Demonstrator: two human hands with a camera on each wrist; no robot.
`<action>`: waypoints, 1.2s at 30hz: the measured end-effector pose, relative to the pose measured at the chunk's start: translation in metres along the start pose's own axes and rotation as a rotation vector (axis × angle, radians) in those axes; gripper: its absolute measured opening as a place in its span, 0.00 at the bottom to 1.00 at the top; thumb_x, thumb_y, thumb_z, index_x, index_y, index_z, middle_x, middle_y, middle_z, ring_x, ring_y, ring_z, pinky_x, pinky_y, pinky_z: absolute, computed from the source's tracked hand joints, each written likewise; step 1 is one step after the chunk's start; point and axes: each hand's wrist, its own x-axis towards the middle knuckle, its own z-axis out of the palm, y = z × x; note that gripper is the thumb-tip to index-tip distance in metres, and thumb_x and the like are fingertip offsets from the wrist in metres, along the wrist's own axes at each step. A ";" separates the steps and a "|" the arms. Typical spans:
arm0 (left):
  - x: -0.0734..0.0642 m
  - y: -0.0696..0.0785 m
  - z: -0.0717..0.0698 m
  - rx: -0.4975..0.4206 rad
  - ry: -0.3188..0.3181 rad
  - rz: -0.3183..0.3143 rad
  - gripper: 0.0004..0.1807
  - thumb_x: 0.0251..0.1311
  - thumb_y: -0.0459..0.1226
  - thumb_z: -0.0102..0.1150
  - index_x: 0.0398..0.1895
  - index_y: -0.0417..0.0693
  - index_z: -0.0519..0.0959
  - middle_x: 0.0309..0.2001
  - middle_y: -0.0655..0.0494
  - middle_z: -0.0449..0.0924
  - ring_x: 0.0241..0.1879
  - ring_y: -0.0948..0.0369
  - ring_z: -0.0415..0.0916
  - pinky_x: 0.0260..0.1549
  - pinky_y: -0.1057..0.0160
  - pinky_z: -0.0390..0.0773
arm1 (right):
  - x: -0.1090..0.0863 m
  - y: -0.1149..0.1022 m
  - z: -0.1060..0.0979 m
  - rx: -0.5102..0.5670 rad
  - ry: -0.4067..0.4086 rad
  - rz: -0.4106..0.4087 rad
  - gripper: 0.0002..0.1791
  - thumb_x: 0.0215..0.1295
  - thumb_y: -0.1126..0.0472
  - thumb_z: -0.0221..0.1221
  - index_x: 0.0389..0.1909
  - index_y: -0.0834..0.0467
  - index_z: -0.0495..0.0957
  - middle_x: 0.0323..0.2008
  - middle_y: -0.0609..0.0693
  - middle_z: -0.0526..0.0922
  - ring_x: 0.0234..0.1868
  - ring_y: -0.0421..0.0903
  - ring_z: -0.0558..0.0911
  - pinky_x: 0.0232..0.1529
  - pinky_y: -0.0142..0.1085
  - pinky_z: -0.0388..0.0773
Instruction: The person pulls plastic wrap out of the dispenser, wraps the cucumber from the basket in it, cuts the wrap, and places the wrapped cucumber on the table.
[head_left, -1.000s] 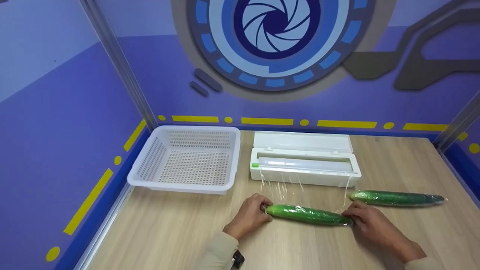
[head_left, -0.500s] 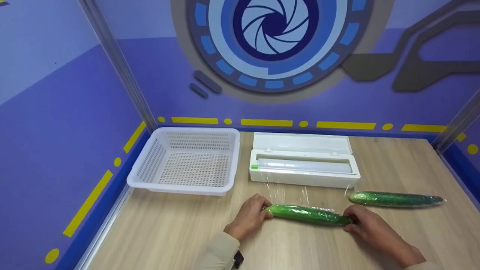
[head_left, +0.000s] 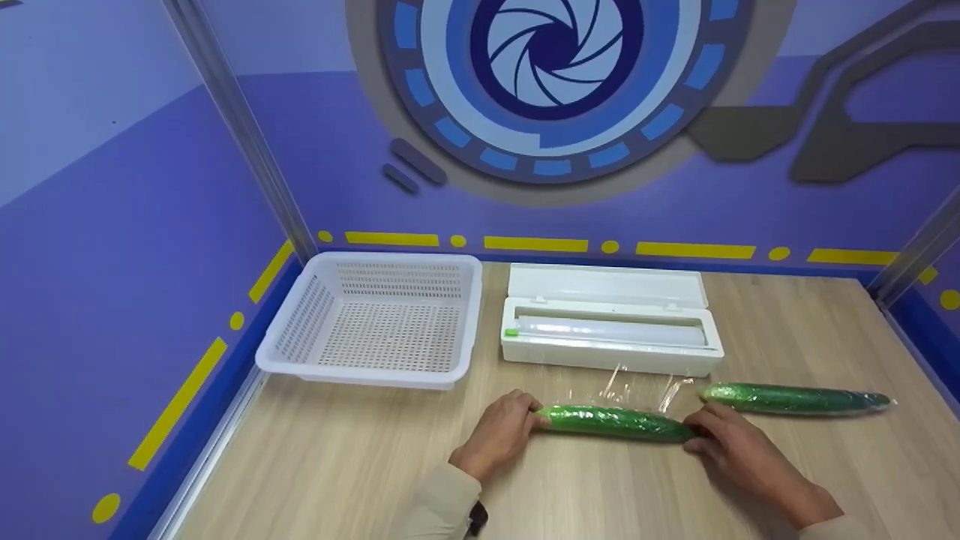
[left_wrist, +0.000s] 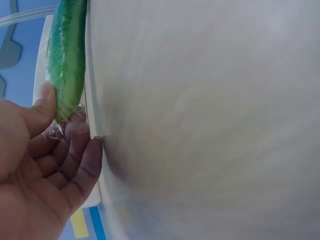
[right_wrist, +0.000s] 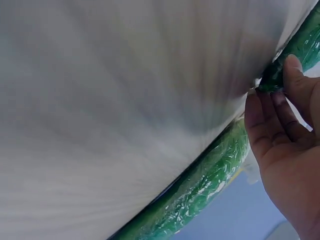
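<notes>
A green cucumber (head_left: pixel 619 423) with clear cling film around it lies across the table in front of the white film box. At its pale left end my left hand (head_left: pixel 499 431) grips it; in the left wrist view the thumb (left_wrist: pixel 44 107) presses on one side with the fingers curled behind the tip. The dark right end is pinched by my right hand (head_left: pixel 739 450), seen also in the right wrist view with the thumb (right_wrist: pixel 295 80) on top. Loose cling film (head_left: pixel 630 386) stretches between this cucumber and the box.
Behind the cucumber stands an open white cling film box (head_left: pixel 611 360) with a film roll (head_left: pixel 615 330) inside. A second wrapped cucumber (head_left: pixel 799 399) lies to the right, near my right hand. A white perforated basket (head_left: pixel 367 379) sits at the back left, by the side wall.
The cucumber has shifted slightly away from me, toward the box. The film between them now looks slack and crumpled instead of drawn straight. Both hands stay at the cucumber's ends.
</notes>
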 end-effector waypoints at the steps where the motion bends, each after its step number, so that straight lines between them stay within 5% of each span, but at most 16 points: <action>1: 0.000 0.000 0.000 -0.005 -0.006 -0.010 0.11 0.75 0.43 0.62 0.48 0.44 0.84 0.40 0.62 0.79 0.42 0.64 0.76 0.48 0.59 0.79 | 0.001 -0.001 0.000 0.005 -0.009 0.015 0.13 0.61 0.63 0.76 0.42 0.52 0.83 0.40 0.39 0.76 0.40 0.36 0.75 0.41 0.43 0.80; 5: -0.001 0.001 0.002 -0.010 0.001 -0.011 0.11 0.75 0.43 0.62 0.47 0.45 0.83 0.40 0.62 0.78 0.42 0.64 0.76 0.47 0.59 0.78 | 0.002 -0.001 0.000 0.032 -0.020 0.035 0.14 0.59 0.64 0.77 0.41 0.51 0.82 0.39 0.38 0.76 0.39 0.35 0.75 0.40 0.41 0.80; 11: -0.002 0.000 0.003 -0.056 0.100 0.039 0.12 0.74 0.44 0.63 0.45 0.45 0.88 0.43 0.64 0.75 0.44 0.67 0.73 0.48 0.62 0.77 | 0.001 0.003 0.003 0.010 0.037 -0.088 0.14 0.59 0.68 0.76 0.40 0.51 0.83 0.38 0.37 0.76 0.38 0.32 0.73 0.36 0.39 0.78; 16: 0.000 -0.002 0.004 -0.141 0.192 0.091 0.10 0.69 0.41 0.68 0.48 0.47 0.89 0.42 0.63 0.85 0.42 0.70 0.79 0.45 0.64 0.80 | 0.002 0.007 0.004 -0.010 0.074 -0.163 0.15 0.58 0.68 0.76 0.41 0.53 0.83 0.38 0.37 0.75 0.37 0.33 0.71 0.33 0.39 0.76; 21: 0.001 -0.002 0.004 -0.163 0.204 0.100 0.14 0.65 0.42 0.73 0.50 0.48 0.88 0.41 0.63 0.87 0.39 0.70 0.79 0.43 0.65 0.80 | 0.003 0.008 0.005 -0.034 0.148 -0.230 0.16 0.54 0.71 0.77 0.42 0.58 0.85 0.38 0.41 0.76 0.37 0.35 0.73 0.33 0.39 0.77; 26: -0.001 0.000 0.002 -0.124 0.184 0.093 0.19 0.55 0.43 0.80 0.49 0.47 0.88 0.43 0.62 0.87 0.41 0.68 0.80 0.43 0.66 0.80 | 0.002 0.005 0.003 -0.038 0.081 -0.107 0.14 0.61 0.70 0.73 0.46 0.59 0.84 0.40 0.41 0.80 0.39 0.37 0.77 0.38 0.42 0.81; 36: 0.001 0.001 0.002 -0.074 0.185 0.108 0.13 0.63 0.43 0.72 0.46 0.46 0.87 0.44 0.60 0.88 0.44 0.67 0.82 0.48 0.63 0.82 | 0.001 0.001 0.000 0.097 0.059 0.023 0.19 0.57 0.66 0.77 0.43 0.54 0.77 0.36 0.38 0.77 0.37 0.34 0.76 0.38 0.41 0.80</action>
